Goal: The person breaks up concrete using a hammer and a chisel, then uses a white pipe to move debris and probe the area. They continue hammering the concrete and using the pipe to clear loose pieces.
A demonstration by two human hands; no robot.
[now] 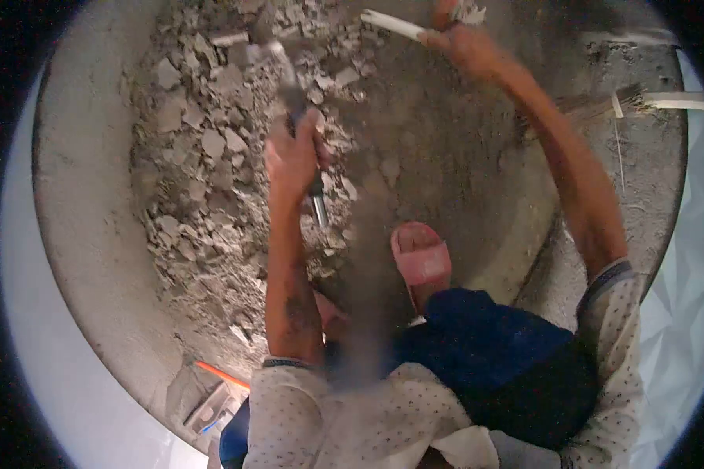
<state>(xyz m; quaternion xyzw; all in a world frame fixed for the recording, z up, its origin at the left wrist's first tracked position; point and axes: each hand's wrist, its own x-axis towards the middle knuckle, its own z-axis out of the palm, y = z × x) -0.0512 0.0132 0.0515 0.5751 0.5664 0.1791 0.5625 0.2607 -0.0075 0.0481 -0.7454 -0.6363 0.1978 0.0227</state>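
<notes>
My left hand is closed around the dark grip of a metal tool, whose blurred head lies over a heap of broken rubble. At the top, my right hand is wrapped round something by a pale, flat strip that points left. A reddish piece with a ragged pale end shows just above that hand. Motion blur hides how the pieces join.
Pink sandals are on my feet at the centre. A bundle of twigs with a pale handle lies at the right. At the lower left are an orange stick and a flat tool. A curved concrete rim runs round the left.
</notes>
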